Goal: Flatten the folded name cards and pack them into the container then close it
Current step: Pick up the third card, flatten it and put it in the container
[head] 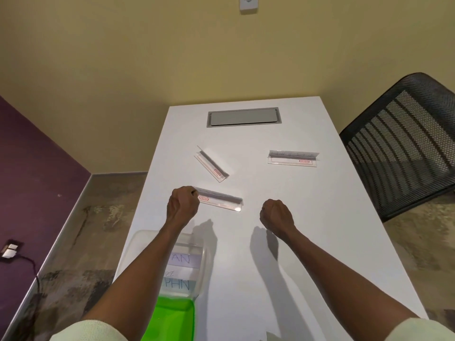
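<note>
Cream sleeves sit at the bottom edge, and just beyond them lies a green lid touching the near end of the clear container on the white surface. Flattened name cards with handwritten letters lie inside the container, partly hidden by the left forearm. Beyond the container, the left hand is curled in a grip that pinches the left end of the nearest folded name card, which rests on the surface. To the right of the container and well apart from it, the right hand hovers as a closed fist holding nothing. Farther beyond the container lie a second folded card, set at an angle, and a third off to the right. Beyond those is a grey cable hatch. A black mesh chair stands at the far right.
</note>
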Demonstrator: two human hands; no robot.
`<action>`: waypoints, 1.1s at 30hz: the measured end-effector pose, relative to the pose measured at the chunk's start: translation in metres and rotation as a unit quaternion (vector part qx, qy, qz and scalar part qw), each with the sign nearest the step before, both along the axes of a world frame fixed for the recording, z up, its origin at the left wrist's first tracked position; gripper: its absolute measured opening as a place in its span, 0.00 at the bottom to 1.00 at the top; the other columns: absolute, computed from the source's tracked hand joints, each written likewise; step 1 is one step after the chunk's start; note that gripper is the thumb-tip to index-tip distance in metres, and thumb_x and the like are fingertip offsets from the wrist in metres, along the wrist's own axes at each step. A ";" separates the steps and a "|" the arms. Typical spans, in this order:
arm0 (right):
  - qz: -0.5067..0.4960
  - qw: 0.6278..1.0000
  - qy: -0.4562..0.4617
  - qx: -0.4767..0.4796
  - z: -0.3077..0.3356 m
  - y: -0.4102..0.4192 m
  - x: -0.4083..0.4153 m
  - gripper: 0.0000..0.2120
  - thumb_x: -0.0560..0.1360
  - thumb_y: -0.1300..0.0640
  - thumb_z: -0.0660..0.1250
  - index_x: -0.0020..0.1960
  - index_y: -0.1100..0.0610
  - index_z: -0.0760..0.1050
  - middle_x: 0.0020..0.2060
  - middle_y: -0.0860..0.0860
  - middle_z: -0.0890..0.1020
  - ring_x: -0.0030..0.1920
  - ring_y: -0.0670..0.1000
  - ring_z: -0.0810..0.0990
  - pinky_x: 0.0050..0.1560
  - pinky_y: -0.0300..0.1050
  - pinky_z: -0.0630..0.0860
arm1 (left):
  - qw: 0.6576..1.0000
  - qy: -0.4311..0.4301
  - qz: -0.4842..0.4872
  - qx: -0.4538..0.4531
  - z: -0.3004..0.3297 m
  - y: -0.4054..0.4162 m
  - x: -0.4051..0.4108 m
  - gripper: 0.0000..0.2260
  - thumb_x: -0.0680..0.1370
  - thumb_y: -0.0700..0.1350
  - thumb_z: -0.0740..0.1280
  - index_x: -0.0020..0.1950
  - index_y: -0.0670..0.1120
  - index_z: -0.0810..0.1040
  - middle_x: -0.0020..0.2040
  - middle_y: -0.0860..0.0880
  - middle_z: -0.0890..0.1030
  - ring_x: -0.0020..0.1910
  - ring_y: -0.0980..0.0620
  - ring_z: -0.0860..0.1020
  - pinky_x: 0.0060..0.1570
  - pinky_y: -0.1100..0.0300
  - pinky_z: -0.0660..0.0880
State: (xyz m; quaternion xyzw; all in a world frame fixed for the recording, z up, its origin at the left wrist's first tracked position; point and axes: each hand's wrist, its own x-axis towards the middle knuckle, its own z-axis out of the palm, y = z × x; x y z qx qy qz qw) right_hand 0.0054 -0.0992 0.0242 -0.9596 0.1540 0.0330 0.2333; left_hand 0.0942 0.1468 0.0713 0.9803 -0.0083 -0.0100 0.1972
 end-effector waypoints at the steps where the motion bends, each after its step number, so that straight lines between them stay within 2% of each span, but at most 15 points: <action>1: -0.027 0.998 0.036 0.051 0.000 -0.001 0.008 0.07 0.73 0.65 0.57 0.37 0.58 0.67 0.36 0.57 0.74 0.39 0.57 0.73 0.38 0.45 0.69 | 1.000 0.000 0.004 -0.001 -0.002 0.001 0.007 0.11 0.75 0.40 0.60 0.36 0.40 0.77 0.36 0.42 0.80 0.35 0.44 0.75 0.34 0.54 0.72; 3: -0.059 0.984 0.102 0.136 0.002 -0.003 0.023 0.07 0.76 0.61 0.58 0.43 0.61 0.74 0.39 0.58 0.77 0.40 0.57 0.74 0.41 0.44 0.72 | 1.000 0.005 0.014 -0.012 -0.006 0.003 0.019 0.11 0.76 0.41 0.60 0.38 0.40 0.79 0.37 0.43 0.81 0.37 0.44 0.75 0.36 0.54 0.74; 5: -0.086 0.968 0.122 0.203 -0.004 -0.006 0.036 0.11 0.76 0.60 0.59 0.46 0.65 0.78 0.43 0.61 0.81 0.43 0.59 0.79 0.46 0.47 0.78 | 1.000 0.010 0.019 -0.022 -0.012 0.005 0.029 0.11 0.76 0.41 0.60 0.37 0.39 0.77 0.36 0.42 0.80 0.35 0.44 0.73 0.36 0.53 0.75; 6: -0.098 0.963 0.119 0.223 -0.008 -0.006 0.040 0.11 0.75 0.61 0.60 0.45 0.68 0.78 0.43 0.62 0.83 0.42 0.60 0.81 0.46 0.47 0.79 | 0.999 0.014 0.022 -0.024 -0.015 0.006 0.034 0.11 0.75 0.42 0.59 0.36 0.38 0.75 0.35 0.41 0.79 0.34 0.44 0.72 0.36 0.52 0.74; 8: -0.123 0.954 0.112 0.251 -0.013 -0.003 0.049 0.09 0.72 0.64 0.60 0.37 0.68 0.75 0.39 0.63 0.84 0.32 0.57 0.81 0.38 0.44 0.77 | 0.999 0.020 0.028 -0.025 -0.022 0.007 0.043 0.11 0.74 0.41 0.58 0.35 0.38 0.74 0.32 0.42 0.76 0.33 0.44 0.69 0.33 0.53 0.72; 9: -0.135 0.948 0.113 0.267 -0.014 -0.001 0.052 0.08 0.71 0.65 0.60 0.36 0.65 0.74 0.36 0.61 0.83 0.28 0.56 0.79 0.36 0.44 0.77 | 0.999 0.021 0.029 -0.024 -0.025 0.007 0.048 0.09 0.73 0.40 0.57 0.35 0.38 0.72 0.31 0.42 0.74 0.33 0.44 0.68 0.32 0.54 0.70; 11: -0.154 0.935 0.118 0.298 -0.019 0.000 0.061 0.07 0.72 0.64 0.61 0.38 0.64 0.77 0.35 0.59 0.82 0.28 0.55 0.78 0.37 0.48 0.79 | 0.999 0.023 0.030 -0.018 -0.033 0.007 0.056 0.10 0.72 0.39 0.57 0.31 0.41 0.72 0.32 0.41 0.74 0.32 0.45 0.67 0.31 0.54 0.70; 14: -0.162 0.922 0.145 0.321 -0.027 0.002 0.073 0.08 0.75 0.61 0.63 0.46 0.63 0.80 0.39 0.58 0.83 0.34 0.55 0.80 0.39 0.47 0.79 | 0.999 0.027 0.031 -0.006 -0.044 0.007 0.068 0.12 0.75 0.42 0.59 0.35 0.40 0.76 0.35 0.41 0.78 0.35 0.43 0.72 0.36 0.52 0.75; 16: -0.173 0.917 0.143 0.330 -0.030 0.004 0.080 0.07 0.73 0.64 0.63 0.41 0.64 0.79 0.34 0.58 0.82 0.29 0.54 0.79 0.37 0.46 0.77 | 0.999 0.033 0.024 0.006 -0.051 0.006 0.078 0.12 0.77 0.44 0.60 0.35 0.41 0.74 0.34 0.45 0.75 0.36 0.44 0.70 0.40 0.51 0.76; 18: -0.191 0.911 0.140 0.338 -0.033 0.006 0.086 0.08 0.72 0.66 0.62 0.34 0.63 0.76 0.31 0.59 0.80 0.24 0.53 0.76 0.34 0.46 0.74 | 0.999 0.050 0.015 0.008 -0.054 0.004 0.087 0.09 0.78 0.46 0.60 0.38 0.48 0.72 0.37 0.49 0.73 0.38 0.47 0.69 0.40 0.51 0.73; 20: -0.219 0.893 0.146 0.364 -0.036 0.008 0.092 0.09 0.72 0.68 0.62 0.33 0.63 0.74 0.30 0.60 0.79 0.25 0.54 0.74 0.33 0.46 0.72 | 0.996 0.079 0.028 -0.009 -0.058 0.002 0.096 0.07 0.79 0.47 0.60 0.41 0.52 0.71 0.41 0.49 0.74 0.40 0.47 0.70 0.41 0.55 0.69; 23: -0.246 0.877 0.157 0.382 -0.040 0.010 0.100 0.09 0.69 0.68 0.60 0.31 0.61 0.68 0.28 0.60 0.76 0.27 0.55 0.71 0.34 0.48 0.71 | 0.993 0.099 0.056 -0.022 -0.067 0.000 0.109 0.14 0.78 0.47 0.60 0.33 0.52 0.66 0.41 0.47 0.74 0.41 0.46 0.70 0.43 0.54 0.67; 27: -0.256 0.867 0.190 0.382 -0.041 0.013 0.108 0.07 0.67 0.69 0.59 0.32 0.61 0.69 0.24 0.58 0.74 0.26 0.56 0.71 0.32 0.48 0.71 | 0.987 0.138 0.075 -0.015 -0.077 -0.004 0.121 0.16 0.78 0.45 0.61 0.30 0.50 0.65 0.32 0.50 0.69 0.40 0.44 0.70 0.41 0.54 0.67; 31: -0.253 0.859 0.213 0.391 -0.045 0.019 0.120 0.07 0.68 0.69 0.59 0.32 0.62 0.72 0.26 0.60 0.75 0.28 0.56 0.71 0.33 0.48 0.69 | 0.986 0.152 0.069 -0.006 -0.083 -0.007 0.126 0.17 0.78 0.46 0.61 0.29 0.49 0.66 0.30 0.51 0.68 0.39 0.44 0.71 0.30 0.57 0.64; 33: -0.244 0.862 0.217 0.386 -0.046 0.022 0.125 0.08 0.68 0.68 0.59 0.31 0.63 0.71 0.27 0.61 0.75 0.29 0.58 0.72 0.34 0.50 0.69 | 0.985 0.157 0.073 -0.008 -0.086 -0.008 0.127 0.17 0.79 0.47 0.60 0.30 0.49 0.66 0.30 0.51 0.67 0.39 0.44 0.71 0.31 0.57 0.64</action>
